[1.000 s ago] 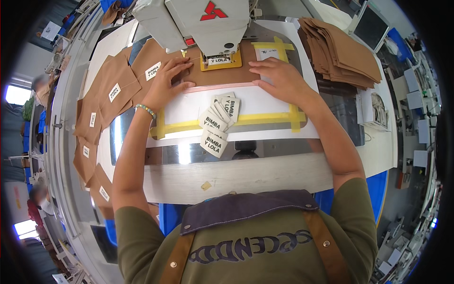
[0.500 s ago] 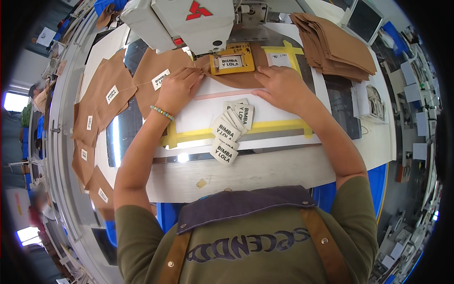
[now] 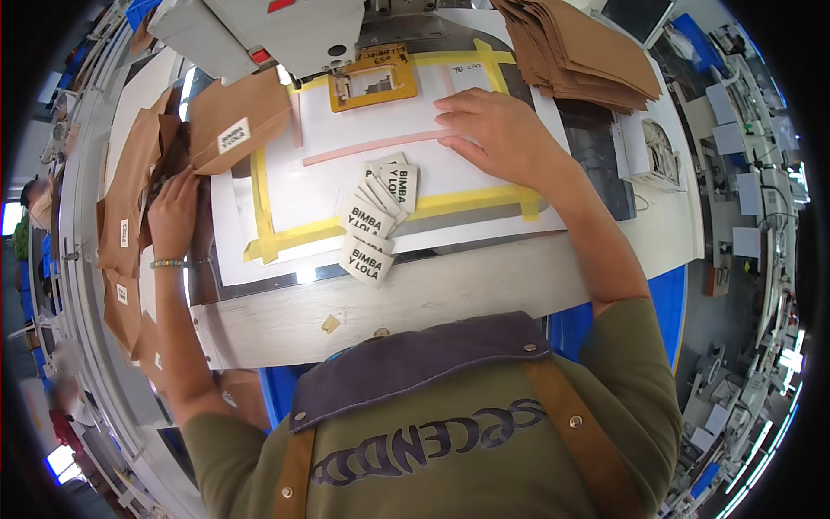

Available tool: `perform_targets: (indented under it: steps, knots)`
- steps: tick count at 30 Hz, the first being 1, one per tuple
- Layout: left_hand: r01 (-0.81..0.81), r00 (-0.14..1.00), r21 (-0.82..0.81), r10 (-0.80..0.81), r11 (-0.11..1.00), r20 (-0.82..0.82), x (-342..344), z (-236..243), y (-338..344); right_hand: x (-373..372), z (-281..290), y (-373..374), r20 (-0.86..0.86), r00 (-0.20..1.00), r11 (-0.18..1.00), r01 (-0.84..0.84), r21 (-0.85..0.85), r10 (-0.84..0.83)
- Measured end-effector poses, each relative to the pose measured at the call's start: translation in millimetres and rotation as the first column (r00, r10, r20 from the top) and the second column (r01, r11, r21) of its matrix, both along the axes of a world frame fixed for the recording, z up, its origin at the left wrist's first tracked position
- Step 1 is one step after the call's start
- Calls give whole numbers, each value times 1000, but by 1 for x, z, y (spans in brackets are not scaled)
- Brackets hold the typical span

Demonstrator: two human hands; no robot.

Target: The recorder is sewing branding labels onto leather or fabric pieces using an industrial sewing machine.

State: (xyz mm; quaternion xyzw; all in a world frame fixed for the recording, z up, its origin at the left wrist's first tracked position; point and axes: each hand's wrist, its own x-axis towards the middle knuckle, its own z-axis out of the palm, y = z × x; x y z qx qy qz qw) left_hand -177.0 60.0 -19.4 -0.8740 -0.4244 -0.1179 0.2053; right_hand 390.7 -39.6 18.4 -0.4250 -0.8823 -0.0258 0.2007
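Note:
My left hand (image 3: 175,216) is among the brown fabric panels on the left, its bent fingers closed at a panel's edge; the fingertips are partly hidden. Beside it, a brown fabric panel (image 3: 246,108) with a stitched white label (image 3: 233,135) lies partly lifted and folded. My right hand (image 3: 497,134) rests on the white template board (image 3: 320,186), fingers stretched out and holding nothing. To its left, under the sewing machine head (image 3: 259,30), is a yellow clamp frame (image 3: 373,97); no brown panel lies under it. Loose white labels (image 3: 367,216) with black print overlap in a pile nearer me.
More labelled brown panels (image 3: 121,259) hang along the table's left edge. A stack of brown panels (image 3: 579,56) lies at the back right, beside a white box (image 3: 653,156). Yellow tape (image 3: 298,235) borders the template. Blue bins (image 3: 674,337) are below the front edge.
The brown panel has come out from under the clamp frame. My left hand has moved left and nearer me, with the panels shifted left. My right hand stays on the template. The view has shifted slightly.

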Motion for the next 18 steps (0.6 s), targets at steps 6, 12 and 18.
perform_targets:
  steps: [6, 12, 18]
  knots:
    - [-272, 961, -47, 269, 961, -72, -6, 4, -2, 52, 51, -10, -204, 929, 914, 350, 203, -310]
    - [-23, 984, 75, 10, 997, 180, 113, 31, -56, 129, 59, 1, -129, 860, 784, 505, 361, -494]
    - [540, 825, -293, -426, 789, 372, 181, 29, -123, 138, 48, 7, -88, 828, 782, 553, 286, -554]
